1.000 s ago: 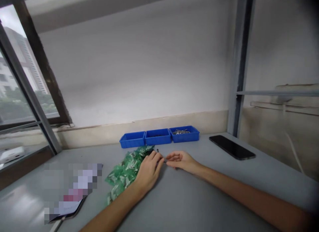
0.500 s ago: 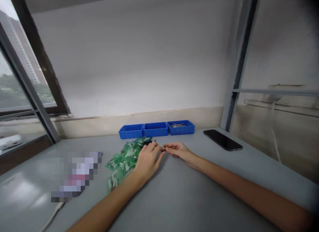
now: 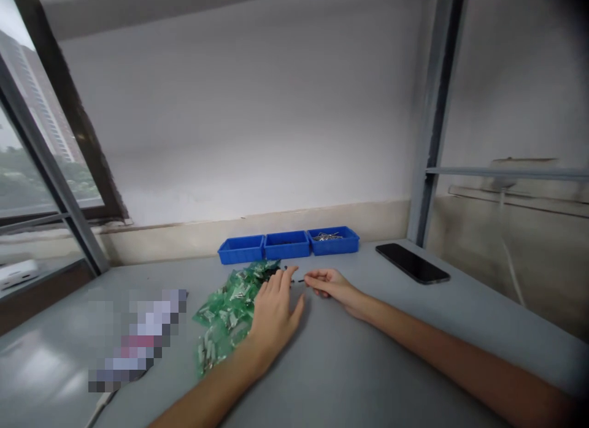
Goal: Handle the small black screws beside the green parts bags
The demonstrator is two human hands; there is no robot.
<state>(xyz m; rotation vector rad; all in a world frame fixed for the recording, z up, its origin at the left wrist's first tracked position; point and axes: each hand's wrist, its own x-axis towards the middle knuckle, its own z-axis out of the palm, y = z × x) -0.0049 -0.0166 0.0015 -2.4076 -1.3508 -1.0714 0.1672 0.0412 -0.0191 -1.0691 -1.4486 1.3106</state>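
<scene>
While packets (image 3: 227, 311) lie heaped, work looks barely begun.
Left hand (image 3: 275, 308) flat, empty; right hand (image 3: 332, 285) pinches small dark part (image 3: 300, 281).

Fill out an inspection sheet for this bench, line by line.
Surface: grey table, smooth and matte.
Job's things: pile of green packets beside the left hand; small dark parts at the fingertips.
Clutter: three blue bins in a row by the wall, the right one holding metal pieces; black phone lying flat on the right.
Hands: left hand open, palm down; right hand curled, fingertips at a dark part, grip unclear.
Cables: white cable at the near left edge.
Surroundings: window left, white wall behind, metal post right.
</scene>
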